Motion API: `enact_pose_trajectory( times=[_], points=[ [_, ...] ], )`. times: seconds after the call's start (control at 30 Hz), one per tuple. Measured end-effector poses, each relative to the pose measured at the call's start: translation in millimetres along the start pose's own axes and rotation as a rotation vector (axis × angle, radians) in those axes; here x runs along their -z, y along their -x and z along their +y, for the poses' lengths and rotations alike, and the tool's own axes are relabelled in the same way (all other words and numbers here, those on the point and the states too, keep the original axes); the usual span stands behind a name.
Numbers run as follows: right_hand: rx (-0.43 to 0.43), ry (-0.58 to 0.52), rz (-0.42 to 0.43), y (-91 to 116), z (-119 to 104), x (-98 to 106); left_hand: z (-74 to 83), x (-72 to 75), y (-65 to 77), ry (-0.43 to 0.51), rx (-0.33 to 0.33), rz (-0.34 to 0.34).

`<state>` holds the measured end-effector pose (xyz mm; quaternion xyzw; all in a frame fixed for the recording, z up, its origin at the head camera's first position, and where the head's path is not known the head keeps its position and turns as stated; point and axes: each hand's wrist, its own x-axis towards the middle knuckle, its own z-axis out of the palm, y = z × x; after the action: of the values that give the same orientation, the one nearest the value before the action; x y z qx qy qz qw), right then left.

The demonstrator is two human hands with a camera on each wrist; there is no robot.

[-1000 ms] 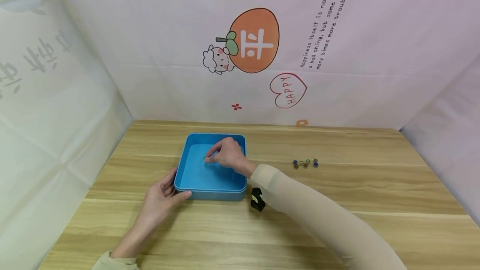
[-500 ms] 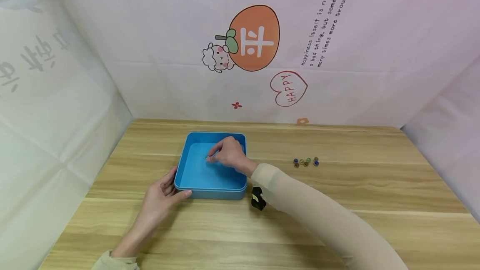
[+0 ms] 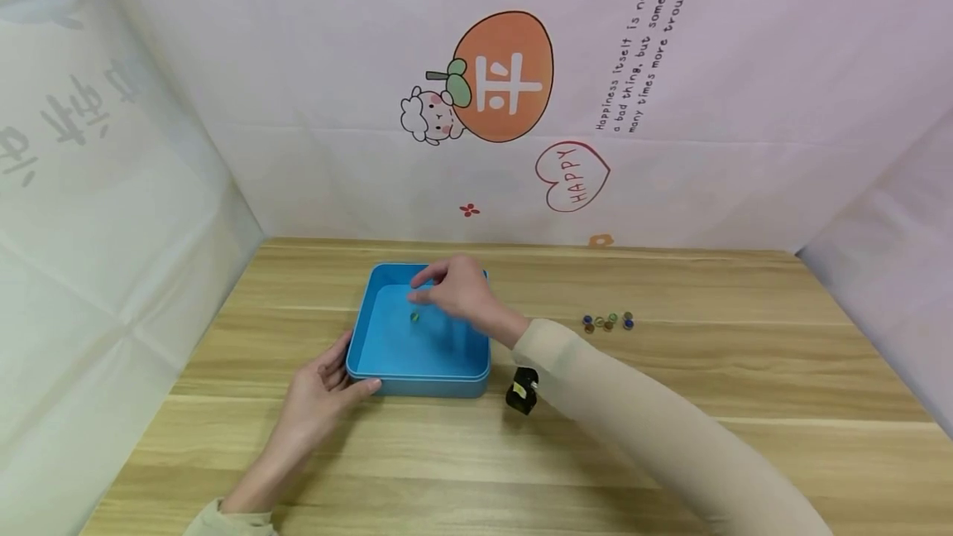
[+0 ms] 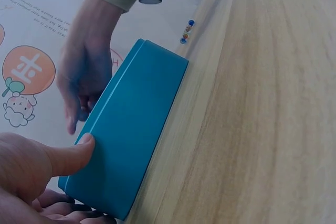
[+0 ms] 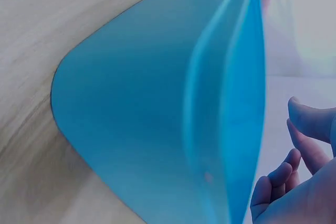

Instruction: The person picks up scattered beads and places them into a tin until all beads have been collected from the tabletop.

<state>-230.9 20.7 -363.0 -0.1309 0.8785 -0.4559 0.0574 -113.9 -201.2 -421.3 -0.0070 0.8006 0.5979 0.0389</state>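
Observation:
On the table sits a shallow square blue box (image 3: 420, 387). My left hand (image 3: 318, 395) grips its near left corner, the thumb on the front wall and the fingers round the side; the left wrist view shows this thumb (image 4: 73, 156) close. One small greenish glass marble (image 3: 414, 317) lies on the box floor. Just above it, over the box, is my right hand (image 3: 457, 288), thumb and forefinger parted with nothing between them. In the right wrist view the fingers of my right hand (image 5: 302, 169) are beyond the box rim.
To the right of the box lie several small glass marbles (image 3: 608, 323), blue, green and brown, in a loose cluster. A black wrist camera (image 3: 523, 391) hangs under the right sleeve. A printed white cloth (image 3: 335, 106) stands behind the wooden table (image 3: 417, 461).
My right hand has let go of the greenish marble and risen a little, its fingertips parting. The marble now shows on the box floor. The left hand and box have stayed put.

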Motion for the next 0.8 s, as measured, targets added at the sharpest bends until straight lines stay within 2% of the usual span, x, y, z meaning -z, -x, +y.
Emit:
enact_pose_trajectory(
  times=[0.2,0.4,0.6,0.8],
  points=[
    [0.068,-0.042,0.000,17.3,-0.2,20.0,-0.8,-0.2,-1.0,-0.005,-0.008,0.005],
    [0.117,-0.073,0.008,36.1,15.1,45.1,-0.8,0.5,-1.1,-0.016,-0.003,0.010],
    [0.065,-0.109,0.042,52.1,34.7,71.5,-0.9,0.5,-0.8,-0.007,-0.018,0.014],
    [0.009,-0.090,0.089,65.7,56.9,89.5,-0.1,-0.6,0.3,-0.015,-0.018,0.017]
  ],
)
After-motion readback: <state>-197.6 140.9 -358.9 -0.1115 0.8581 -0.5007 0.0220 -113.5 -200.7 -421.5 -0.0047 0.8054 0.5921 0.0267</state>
